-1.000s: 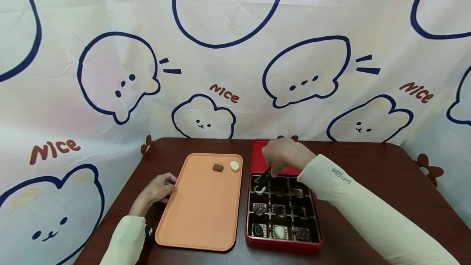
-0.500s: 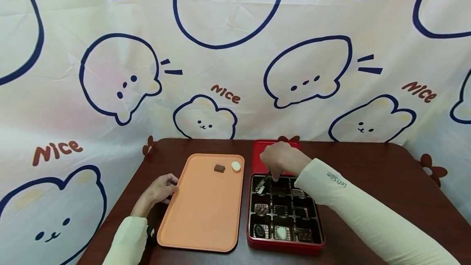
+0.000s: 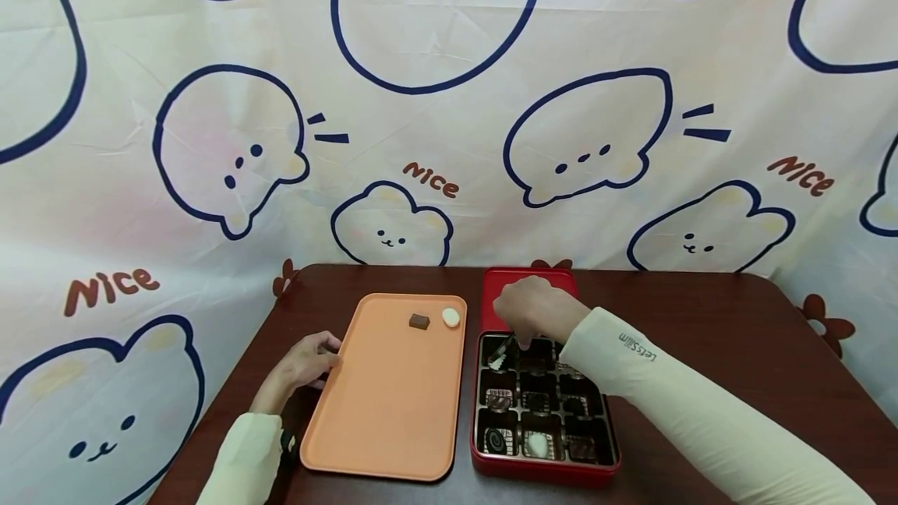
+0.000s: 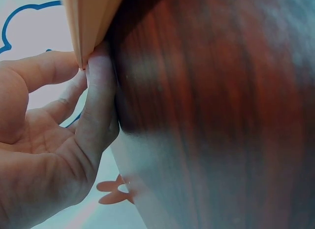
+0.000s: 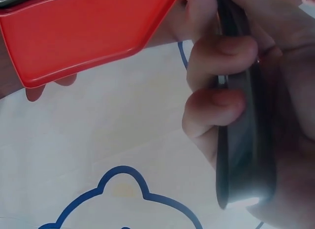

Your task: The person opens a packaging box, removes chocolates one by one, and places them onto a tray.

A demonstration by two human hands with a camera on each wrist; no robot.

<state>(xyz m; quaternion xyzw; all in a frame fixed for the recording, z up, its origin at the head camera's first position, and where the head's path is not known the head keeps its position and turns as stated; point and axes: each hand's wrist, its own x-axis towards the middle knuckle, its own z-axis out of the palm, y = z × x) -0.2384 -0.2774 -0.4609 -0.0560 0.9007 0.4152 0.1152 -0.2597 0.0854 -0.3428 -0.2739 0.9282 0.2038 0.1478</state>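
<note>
My right hand point(image 3: 535, 309) grips dark tongs point(image 5: 241, 140) above the far side of a red tin point(image 3: 546, 474). Their tips reach down into the tin's back-left compartment, right at a pale piece point(image 3: 497, 363) there. Chocolates lie in several of the tin's compartments, among them a dark swirled one point(image 3: 494, 440) and a white one point(image 3: 537, 444) in the front row. On the left, my left hand point(image 3: 309, 361) pinches the left rim of an orange tray point(image 3: 386, 396) between thumb and finger. A brown chocolate point(image 3: 418, 321) and a white oval one point(image 3: 451, 318) sit near the tray's far right corner.
A red lid point(image 3: 494, 287) lies behind the tin, partly hidden by my right hand. Tray and tin stand side by side on a dark wooden table point(image 3: 687, 349). A printed cloth point(image 3: 589, 30) hangs beyond the table's far edge.
My right hand has come down slightly, and the tongs have dipped deeper into the back-left compartment onto the pale piece. The left hand keeps its hold on the tray's rim.
</note>
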